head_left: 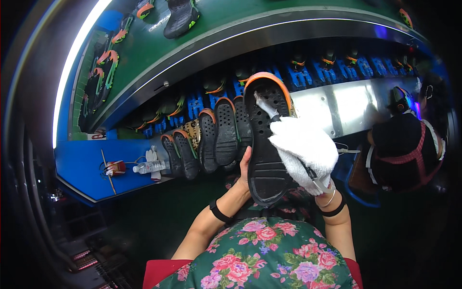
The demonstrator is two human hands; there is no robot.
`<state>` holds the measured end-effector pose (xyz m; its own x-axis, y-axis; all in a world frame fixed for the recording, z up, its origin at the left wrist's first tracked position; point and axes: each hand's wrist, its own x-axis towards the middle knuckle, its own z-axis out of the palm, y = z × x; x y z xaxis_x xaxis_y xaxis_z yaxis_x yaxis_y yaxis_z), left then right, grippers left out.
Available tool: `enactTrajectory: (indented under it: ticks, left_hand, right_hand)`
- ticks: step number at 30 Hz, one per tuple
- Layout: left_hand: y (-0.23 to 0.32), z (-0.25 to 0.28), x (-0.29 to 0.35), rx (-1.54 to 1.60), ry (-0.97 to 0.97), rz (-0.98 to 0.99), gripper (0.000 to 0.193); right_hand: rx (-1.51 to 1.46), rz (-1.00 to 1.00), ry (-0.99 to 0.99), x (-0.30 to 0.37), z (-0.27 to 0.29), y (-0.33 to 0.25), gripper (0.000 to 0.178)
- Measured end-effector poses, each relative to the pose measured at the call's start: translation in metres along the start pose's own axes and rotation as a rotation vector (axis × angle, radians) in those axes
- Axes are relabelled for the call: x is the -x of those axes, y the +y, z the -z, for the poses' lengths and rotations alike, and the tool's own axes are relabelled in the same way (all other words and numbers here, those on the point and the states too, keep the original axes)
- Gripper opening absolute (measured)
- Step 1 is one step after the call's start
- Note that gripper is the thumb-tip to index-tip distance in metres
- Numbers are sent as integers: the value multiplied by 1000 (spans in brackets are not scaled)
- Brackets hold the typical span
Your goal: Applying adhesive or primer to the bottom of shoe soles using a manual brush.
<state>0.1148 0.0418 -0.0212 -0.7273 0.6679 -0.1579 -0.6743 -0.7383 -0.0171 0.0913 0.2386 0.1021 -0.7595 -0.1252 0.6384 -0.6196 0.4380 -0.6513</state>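
Observation:
Upright in front of me stands a black clog-like shoe (262,144) with an orange rim at its far end, its perforated, grooved bottom facing me. My left hand (244,169) is closed round its left edge; the thumb shows and the other fingers are behind the shoe. A white knitted glove covers my right hand (305,151), which is closed on a slim tool (267,106) with a dark handle and a pale, shiny tip. That tip lies over the holes near the orange end. Whether it is a blade or a brush, I cannot tell.
Several similar shoes (225,130) lean in a row to the left. Beyond them, blue holders (301,76) line a metal-edged green conveyor (231,31). A plastic bottle (150,166) lies on the blue side table (82,168). Another person (404,149) sits at the right.

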Motion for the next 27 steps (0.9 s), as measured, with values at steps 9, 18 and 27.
enactTrajectory:
  ticks: [9, 18, 27]
  left_hand:
    - [15, 1, -9, 146, -61, 39, 93]
    - [23, -18, -27, -276, -13, -104, 103]
    - [11, -43, -45, 66, -171, -47, 115]
  right_hand:
    - [-89, -2, 63, 3, -9, 6, 29]
    - [-270, -63, -24, 15, -16, 4, 32]
    - [-314, -67, 18, 18, -24, -6, 26]
